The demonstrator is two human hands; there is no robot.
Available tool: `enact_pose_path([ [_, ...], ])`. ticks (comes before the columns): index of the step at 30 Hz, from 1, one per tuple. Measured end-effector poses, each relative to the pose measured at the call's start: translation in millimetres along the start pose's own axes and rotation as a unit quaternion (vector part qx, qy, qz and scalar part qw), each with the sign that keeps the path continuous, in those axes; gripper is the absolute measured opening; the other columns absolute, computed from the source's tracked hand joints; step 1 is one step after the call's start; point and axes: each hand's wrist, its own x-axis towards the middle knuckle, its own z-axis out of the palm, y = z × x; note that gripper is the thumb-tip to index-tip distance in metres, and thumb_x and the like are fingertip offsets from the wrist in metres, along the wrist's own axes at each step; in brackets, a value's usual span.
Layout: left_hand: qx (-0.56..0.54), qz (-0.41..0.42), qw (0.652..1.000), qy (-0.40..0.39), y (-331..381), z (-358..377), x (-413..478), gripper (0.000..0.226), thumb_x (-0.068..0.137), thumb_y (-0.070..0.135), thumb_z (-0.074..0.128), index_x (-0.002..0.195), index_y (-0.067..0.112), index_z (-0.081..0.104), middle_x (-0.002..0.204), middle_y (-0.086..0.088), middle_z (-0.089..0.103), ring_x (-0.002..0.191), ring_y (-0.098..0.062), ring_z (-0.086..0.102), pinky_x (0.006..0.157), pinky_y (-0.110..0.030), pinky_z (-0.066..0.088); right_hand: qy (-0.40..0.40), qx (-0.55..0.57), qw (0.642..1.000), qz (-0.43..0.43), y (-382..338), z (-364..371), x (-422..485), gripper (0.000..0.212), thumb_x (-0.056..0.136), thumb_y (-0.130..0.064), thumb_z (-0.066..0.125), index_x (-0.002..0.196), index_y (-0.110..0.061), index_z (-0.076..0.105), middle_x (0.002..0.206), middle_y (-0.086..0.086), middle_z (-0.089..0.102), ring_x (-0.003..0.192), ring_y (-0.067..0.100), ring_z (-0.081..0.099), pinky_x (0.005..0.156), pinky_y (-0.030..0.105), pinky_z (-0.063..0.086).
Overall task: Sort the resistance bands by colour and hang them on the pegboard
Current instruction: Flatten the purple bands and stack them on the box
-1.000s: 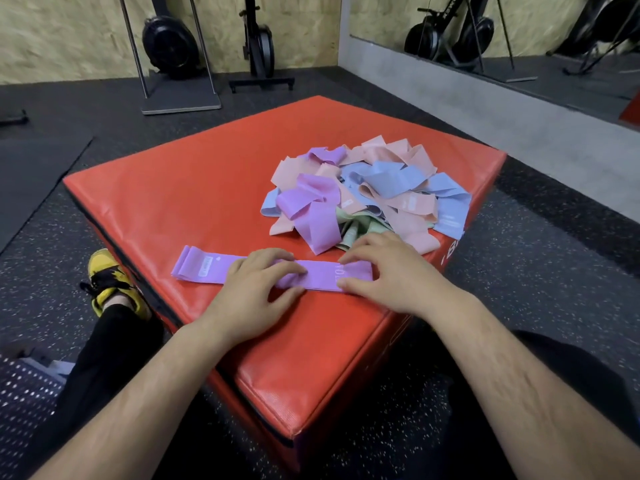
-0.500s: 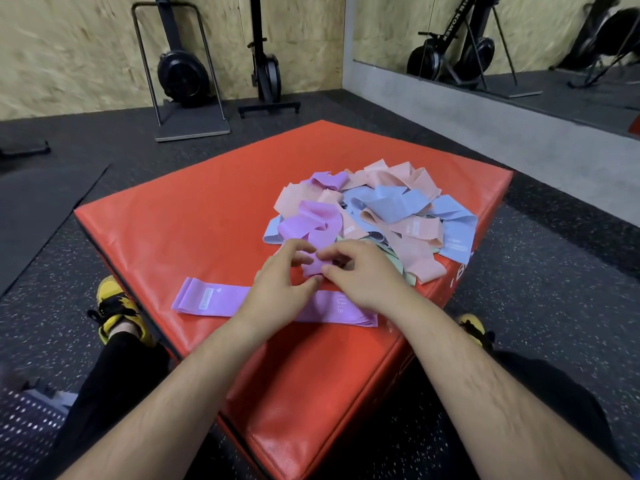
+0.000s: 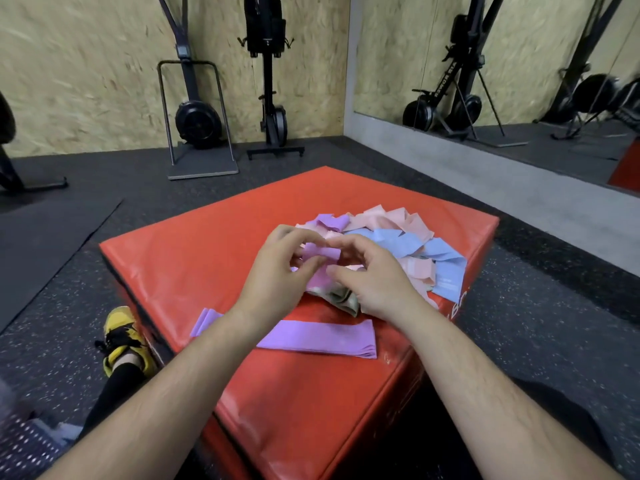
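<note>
A red padded vinyl box (image 3: 207, 258) bears a heap of pink, blue and purple stretch bands (image 3: 408, 244). A flat stack of purple bands (image 3: 322, 336) lies near its front edge. Left hand (image 3: 277, 275) and right hand (image 3: 375, 284), fingers curled, pinch a crumpled purple band (image 3: 320, 253) atop the heap.

left hand (image 3: 277, 271), right hand (image 3: 375, 277) off the flat purple stack (image 3: 311, 336), fingers (image 3: 290, 237) now on another purple band (image 3: 322, 252)
</note>
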Motion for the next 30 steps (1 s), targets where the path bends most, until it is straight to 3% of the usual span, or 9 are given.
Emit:
enact_pose_path([
  [3,0.025,0.043,0.999,0.003,10.8,-13.4,18.7,0.019,0.088,0.012,0.07,0.097,0.029,0.068,0.101,0.006,0.054,0.084,-0.007,0.057,0.075,-0.012,0.045,0.027,0.014,0.999,-0.039,-16.6,-2.2,8.6,0.027,0.089,-0.007,0.069,0.112,-0.022,0.069,0.095,-0.016,0.067,0.086,-0.008,0.06,0.079,0.009,0.045],
  [9,0.098,0.063,0.993,-0.016,18.8,-27.5,45.6,0.004,0.087,0.013,0.069,0.089,0.016,0.068,0.089,0.002,0.062,0.082,-0.01,0.059,0.074,-0.024,0.049,0.072,0.037,0.996,-0.026,-8.7,4.7,14.2,0.016,0.092,-0.011,0.068,0.105,-0.018,0.073,0.096,-0.009,0.072,0.085,-0.004,0.062,0.079,0.009,0.044],
  [14,0.103,0.073,0.991,-0.046,19.7,-32.9,47.1,0.015,0.086,0.013,0.073,0.101,0.013,0.07,0.095,0.0,0.062,0.085,-0.009,0.059,0.074,-0.015,0.048,0.105,0.07,0.991,-0.053,-18.4,3.6,11.8,0.015,0.092,-0.011,0.068,0.104,-0.018,0.073,0.095,-0.012,0.071,0.085,-0.004,0.062,0.077,0.009,0.046],
  [19,0.131,0.087,0.987,-0.038,30.6,-38.7,47.9,0.006,0.086,0.011,0.071,0.091,0.014,0.071,0.085,0.006,0.054,0.078,-0.005,0.053,0.069,-0.005,0.036,0.103,0.08,0.99,-0.061,-22.0,7.1,13.6,0.026,0.09,-0.013,0.069,0.114,-0.024,0.067,0.105,-0.003,0.066,0.092,0.004,0.059,0.082,0.017,0.048],
  [22,0.125,0.074,0.988,-0.043,39.0,-42.4,49.5,0.004,0.087,0.012,0.069,0.088,0.016,0.068,0.086,0.009,0.053,0.079,0.0,0.05,0.069,-0.006,0.036,0.073,0.032,0.996,-0.042,-21.8,11.4,15.7,0.029,0.091,-0.027,0.071,0.118,-0.03,0.064,0.119,-0.005,0.055,0.107,0.0,0.052,0.09,0.016,0.043],
  [24,0.113,0.055,0.991,-0.049,43.9,-44.5,51.6,0.003,0.088,0.014,0.066,0.089,0.017,0.066,0.088,0.008,0.058,0.08,0.001,0.051,0.068,-0.006,0.034,0.037,0.021,0.998,-0.048,-24.8,14.2,16.9,0.021,0.096,-0.03,0.064,0.116,-0.035,0.067,0.122,-0.009,0.061,0.114,0.003,0.055,0.094,0.021,0.044],
  [27,0.08,0.026,0.995,-0.053,48.4,-47.1,55.8,0.005,0.089,0.012,0.065,0.088,0.017,0.064,0.085,0.006,0.068,0.076,-0.001,0.056,0.065,-0.005,0.037,0.004,0.085,0.995,-0.053,-29.5,18.8,18.3,0.025,0.102,-0.017,0.053,0.114,-0.032,0.069,0.111,-0.001,0.073,0.103,0.008,0.064,0.09,0.026,0.05],
  [30,0.053,0.012,0.998,-0.019,51.5,-52.3,60.2,0.01,0.088,0.012,0.066,0.084,0.021,0.063,0.079,0.007,0.066,0.068,0.0,0.054,0.062,-0.008,0.039,-0.02,0.121,0.992,-0.04,-33.9,21.1,17.1,0.014,0.1,-0.012,0.057,0.111,-0.012,0.065,0.101,0.021,0.07,0.084,0.01,0.061,0.076,0.025,0.049],
])
